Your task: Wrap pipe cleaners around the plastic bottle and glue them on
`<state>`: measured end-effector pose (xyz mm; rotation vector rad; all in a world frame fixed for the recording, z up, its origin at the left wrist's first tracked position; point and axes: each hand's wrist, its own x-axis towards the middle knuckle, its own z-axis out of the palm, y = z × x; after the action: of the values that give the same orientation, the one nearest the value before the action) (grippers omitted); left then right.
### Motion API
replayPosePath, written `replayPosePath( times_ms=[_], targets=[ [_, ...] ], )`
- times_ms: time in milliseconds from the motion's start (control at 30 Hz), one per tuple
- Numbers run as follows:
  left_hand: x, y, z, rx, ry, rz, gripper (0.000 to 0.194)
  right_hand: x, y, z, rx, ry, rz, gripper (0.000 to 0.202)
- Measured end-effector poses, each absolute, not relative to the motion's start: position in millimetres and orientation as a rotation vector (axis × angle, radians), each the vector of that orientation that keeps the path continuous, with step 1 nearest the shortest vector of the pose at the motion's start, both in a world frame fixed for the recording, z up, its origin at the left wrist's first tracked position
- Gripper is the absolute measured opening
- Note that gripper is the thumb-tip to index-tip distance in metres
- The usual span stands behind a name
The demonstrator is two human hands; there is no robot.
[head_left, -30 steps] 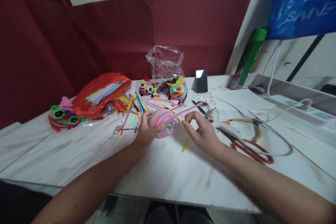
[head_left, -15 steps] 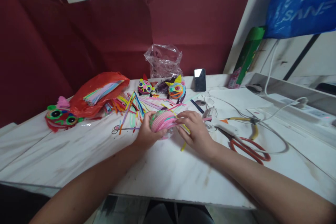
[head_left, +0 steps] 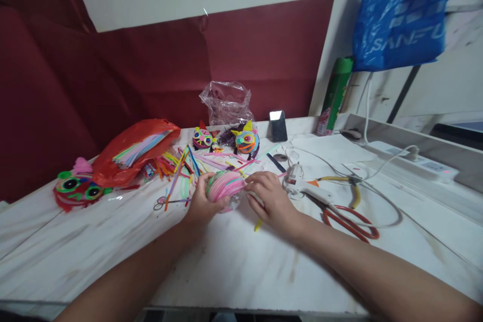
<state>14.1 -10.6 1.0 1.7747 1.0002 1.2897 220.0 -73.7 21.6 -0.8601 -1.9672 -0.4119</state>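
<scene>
A round ball wrapped in pink and green pipe cleaners (head_left: 225,186) is gripped by my left hand (head_left: 203,201), thumb along its lower front. Clear material shows at its underside. My right hand (head_left: 269,198) is at the ball's right side, its fingers curled and close together near the surface; what they pinch is too small to make out. A yellow pipe cleaner (head_left: 258,225) lies below, between my hands. The white glue gun (head_left: 307,187) lies just right of my right hand.
Loose pipe cleaners (head_left: 181,173) and small scissors (head_left: 160,203) lie left. Behind are a red bag (head_left: 132,153), two decorated balls (head_left: 246,142) and a phone (head_left: 278,126). A larger decorated ball (head_left: 77,191) sits far left. Red-handled scissors (head_left: 352,221), pliers (head_left: 355,193) and cables lie right.
The camera view has tilted up and shifted right. My right fingers have moved slightly off the ball's front, where more pink winding now shows. My left hand still holds the ball.
</scene>
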Motion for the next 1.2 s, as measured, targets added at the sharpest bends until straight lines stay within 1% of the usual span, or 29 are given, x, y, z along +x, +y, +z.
replayPosePath(
  times_ms=[233, 367, 600, 800, 1033, 1200],
  targets=[
    [15.3, -14.1, 4.1, 1.735, 0.994, 1.285, 0.070, 219.4, -74.9, 20.2, -0.852, -1.968, -0.384, 0.016],
    [19.3, -18.5, 6.3, 1.594, 1.003, 1.302, 0.070, 220.2, -76.3, 20.8, -0.866, -1.961, -0.398, 0.018],
    [29.3, -33.5, 15.7, 1.264, 0.952, 1.189, 0.055, 221.2, -77.4, 20.8, -0.960, -1.938, -0.441, 0.021],
    [30.5, -40.1, 18.4, 1.315, 0.941, 1.184, 0.057, 220.6, -78.3, 19.6, -0.969, -1.930, -0.421, 0.016],
    [28.2, -35.5, 15.8, 1.371, 0.956, 1.153, 0.066, 218.6, -82.6, 17.1, -0.988, -1.908, -0.236, 0.010],
    [27.7, -35.1, 14.5, 1.430, 0.966, 1.116, 0.064, 217.6, -82.8, 16.1, -0.999, -1.898, -0.196, 0.008]
  ],
)
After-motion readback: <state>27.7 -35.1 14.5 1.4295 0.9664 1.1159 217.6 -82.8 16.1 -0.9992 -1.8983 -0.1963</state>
